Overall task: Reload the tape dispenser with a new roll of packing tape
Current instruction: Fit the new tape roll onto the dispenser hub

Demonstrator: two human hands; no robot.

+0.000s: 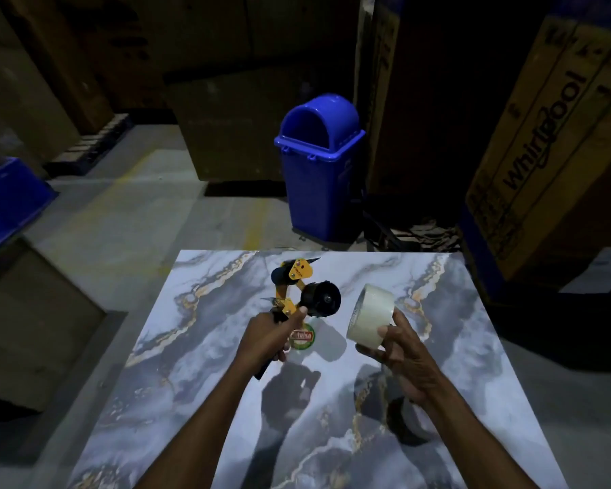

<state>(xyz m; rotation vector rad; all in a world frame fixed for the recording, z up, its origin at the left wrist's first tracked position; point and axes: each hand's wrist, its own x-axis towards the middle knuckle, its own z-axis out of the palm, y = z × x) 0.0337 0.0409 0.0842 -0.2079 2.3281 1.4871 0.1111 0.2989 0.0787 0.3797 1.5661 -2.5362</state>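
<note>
Now, nearest first:
Right hand (401, 351): fingers and thumb clamped on the tape roll (370, 316), lifted clear of the marbled table (198, 368).
Left hand (268, 338): closed round the tape dispenser (298, 294) handle, black hub (321, 299) bare and facing the roll.
Gap: roll sits just right of the hub, not touching.
Step in hand: line the roll's core square with the hub, then push it fully home; I'd check the unwind direction first.
Under the left grip: a round red-and-green label (303, 337) on the table, partly covered.
Beyond: blue bin (318, 171), dim cartons.
Hard to make out: the roll's loose end; the dispenser's blade.
</note>
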